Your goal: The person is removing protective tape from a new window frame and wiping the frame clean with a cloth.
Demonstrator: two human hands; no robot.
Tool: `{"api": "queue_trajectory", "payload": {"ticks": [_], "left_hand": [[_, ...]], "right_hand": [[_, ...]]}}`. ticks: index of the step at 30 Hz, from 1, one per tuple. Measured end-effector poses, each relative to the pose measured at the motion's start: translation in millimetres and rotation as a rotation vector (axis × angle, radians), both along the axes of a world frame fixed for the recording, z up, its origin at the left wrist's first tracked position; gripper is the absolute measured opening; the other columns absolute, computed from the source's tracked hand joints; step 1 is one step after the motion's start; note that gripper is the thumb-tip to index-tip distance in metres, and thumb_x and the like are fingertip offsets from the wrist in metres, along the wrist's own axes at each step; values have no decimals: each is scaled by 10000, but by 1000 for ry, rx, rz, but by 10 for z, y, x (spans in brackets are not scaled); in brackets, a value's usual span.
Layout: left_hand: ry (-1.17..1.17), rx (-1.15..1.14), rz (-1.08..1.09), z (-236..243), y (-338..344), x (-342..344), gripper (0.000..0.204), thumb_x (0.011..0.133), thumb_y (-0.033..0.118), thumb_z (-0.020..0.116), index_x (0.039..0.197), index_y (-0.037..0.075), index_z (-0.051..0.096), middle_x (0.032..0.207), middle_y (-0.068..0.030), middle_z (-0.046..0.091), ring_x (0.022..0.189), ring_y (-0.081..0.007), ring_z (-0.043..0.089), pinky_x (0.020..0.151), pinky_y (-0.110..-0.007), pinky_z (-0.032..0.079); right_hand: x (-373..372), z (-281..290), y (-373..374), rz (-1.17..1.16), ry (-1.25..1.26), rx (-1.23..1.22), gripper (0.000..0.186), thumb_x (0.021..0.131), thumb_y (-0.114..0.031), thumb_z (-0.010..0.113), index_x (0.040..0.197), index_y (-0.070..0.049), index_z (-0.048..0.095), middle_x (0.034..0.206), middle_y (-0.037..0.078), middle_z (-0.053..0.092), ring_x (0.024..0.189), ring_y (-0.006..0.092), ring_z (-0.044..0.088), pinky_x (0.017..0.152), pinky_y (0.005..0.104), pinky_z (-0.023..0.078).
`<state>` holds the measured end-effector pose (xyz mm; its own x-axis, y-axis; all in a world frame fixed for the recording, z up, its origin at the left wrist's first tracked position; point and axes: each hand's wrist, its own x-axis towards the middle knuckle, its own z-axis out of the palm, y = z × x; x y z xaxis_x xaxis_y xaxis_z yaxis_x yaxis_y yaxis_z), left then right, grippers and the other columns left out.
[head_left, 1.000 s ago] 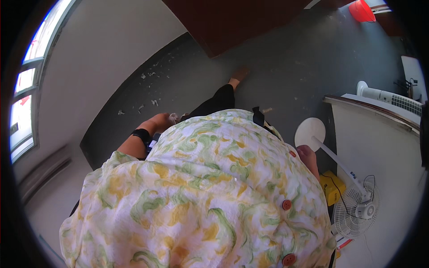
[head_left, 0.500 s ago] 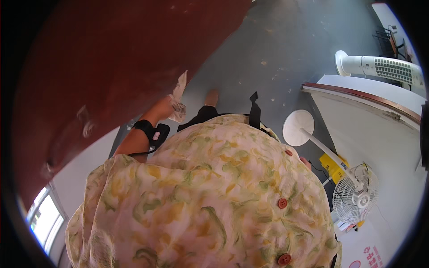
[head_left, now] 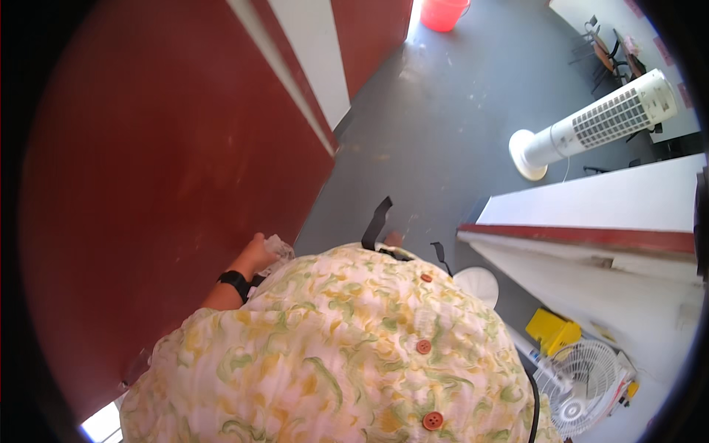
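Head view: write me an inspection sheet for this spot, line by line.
Surface: dark grey floor, pale scuffs on it; large dark red panel fills the left.
Job's things: crumpled whitish wad in the left hand, close to the red panel.
Clutter: red bucket at top; yellow box on the floor beside the pedestal fan.
Hands: left hand closed on the wad, black band on its wrist; right hand not in view, hidden behind the floral shirt.
Cables: black cord near the pedestal fan.
Surroundings: white tower fan; white counter with red edge; chairs at top right.
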<state>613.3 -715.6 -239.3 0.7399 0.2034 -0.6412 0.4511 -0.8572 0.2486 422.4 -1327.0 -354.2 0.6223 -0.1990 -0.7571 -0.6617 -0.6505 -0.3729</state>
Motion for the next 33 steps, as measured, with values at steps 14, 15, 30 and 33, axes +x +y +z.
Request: {"api": "queue_trajectory", "payload": {"ticks": [14, 15, 30, 33], "left_hand": [[201, -150, 9, -676, -733, 2020, 507, 622, 159, 756, 1032, -66, 561, 1003, -241, 618, 928, -323, 625, 752, -372, 493], [190, -125, -49, -813, -747, 2222, 517, 613, 173, 759, 1028, -69, 567, 1001, -249, 617, 923, -331, 626, 746, -375, 495], [-39, -165, -262, -488, -2596, 6300, 579, 679, 295, 697, 1144, -4, 525, 1110, -225, 586, 1039, -363, 562, 881, -394, 455], [34, -85, -209, -448, -3031, 6852, 596, 665, 293, 693, 1137, -29, 522, 1111, -233, 586, 1054, -350, 565, 889, -390, 451]], "right_hand": [[4865, 1775, 309, 502, -592, -118, 173, 815, -187, 578, 911, -49, 616, 858, 146, 609, 828, 314, 592, 731, 378, 477], [4996, 1788, 230, 538, -586, -146, 165, 814, -187, 580, 909, -57, 616, 853, 142, 608, 824, 309, 593, 726, 377, 477], [4883, 552, -1950, -80, 165, -182, 199, 760, -202, 566, 840, -47, 660, 831, 187, 653, 817, 339, 629, 742, 380, 495], [5292, 185, -2466, -172, 86, -128, 198, 761, -202, 566, 843, -48, 661, 832, 187, 653, 816, 337, 631, 741, 379, 495]]}}
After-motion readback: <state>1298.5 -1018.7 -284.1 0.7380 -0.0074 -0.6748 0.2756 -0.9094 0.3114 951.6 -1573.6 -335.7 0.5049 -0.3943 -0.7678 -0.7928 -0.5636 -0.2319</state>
